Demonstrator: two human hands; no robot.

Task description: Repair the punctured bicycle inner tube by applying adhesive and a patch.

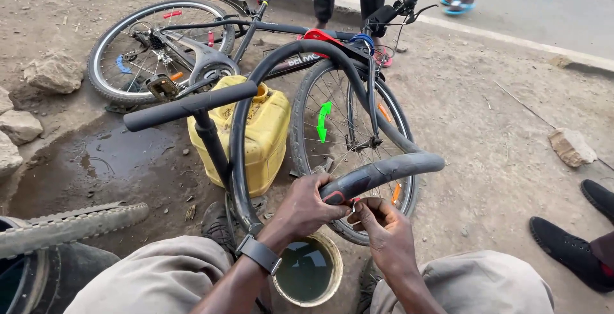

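Left hand: the left hand (pixel 307 206), with a dark watch (pixel 258 254) on the wrist, is being closed around the black rubber inner tube (pixel 377 172), which is being gripped from above
Right hand: the right hand (pixel 385 234) is being pinched narrow, the fingertips (pixel 358 208) being pressed on a small metal part under the tube; what the part is cannot be told
Inner tube: a smooth, round black loop is being held up in front of the knees; one side is rising over the canister, the thick end is sticking out to the right
Canister: a yellow plastic jerrycan (pixel 252 136), boxy and scuffed, is standing behind the tube loop, beside a wet patch of ground
Pump: a black pump (pixel 192 110) with a long matte T-handle is standing just left of the canister
Bucket: a small round container (pixel 307 270) with a pale rim is being kept between the knees, with dark water inside
Bicycle: a black bicycle (pixel 256 32) is lying on the dirt, with red mudguards and a green arrow-shaped reflector (pixel 324 121) in the front spokes
Frame label: pale lettering is sitting on the down tube, partly hidden by the tube
Tyre: a knobby grey tyre (pixel 70 223) is lying at the left
Bystanders: dark shoes (pixel 566 250) are standing at the right
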